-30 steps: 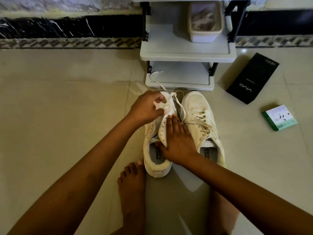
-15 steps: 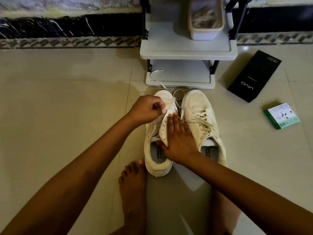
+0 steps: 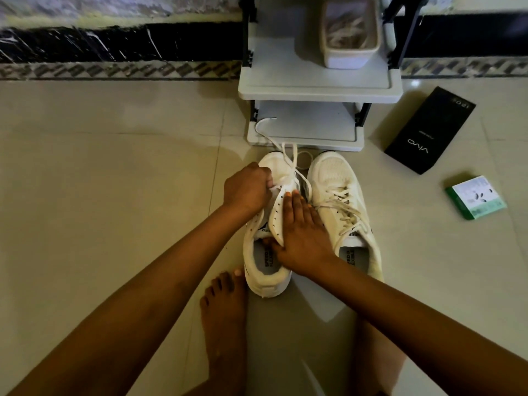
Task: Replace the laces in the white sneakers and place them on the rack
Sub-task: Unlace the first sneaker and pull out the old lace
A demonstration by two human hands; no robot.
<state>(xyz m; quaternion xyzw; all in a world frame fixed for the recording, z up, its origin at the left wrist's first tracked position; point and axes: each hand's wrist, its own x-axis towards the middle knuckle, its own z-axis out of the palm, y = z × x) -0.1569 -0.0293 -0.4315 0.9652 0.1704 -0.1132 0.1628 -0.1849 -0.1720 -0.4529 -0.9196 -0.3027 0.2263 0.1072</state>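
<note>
Lacing the left-hand sneaker on the floor, right in front of the shoe rack (image 3: 314, 90).

I see my left hand (image 3: 248, 189) curled into a fist over that white sneaker (image 3: 267, 270), its fingers pinching the white lace (image 3: 288, 164) near the toe; the lace's loose end trails up onto the rack's bottom shelf. My right hand (image 3: 300, 238) lies flat, fingers straight, pressing the sneaker's eyelet flap, with the thumb at the shoe's opening. The second white sneaker (image 3: 337, 178), already laced, stands touching the first, also just before the rack. On the rack's upper shelf sits a pale tub (image 3: 350, 54). Right of the rack on the floor lie a black vivo box (image 3: 428, 130) and, farther out, a small green-and-white box (image 3: 475, 197).
</note>
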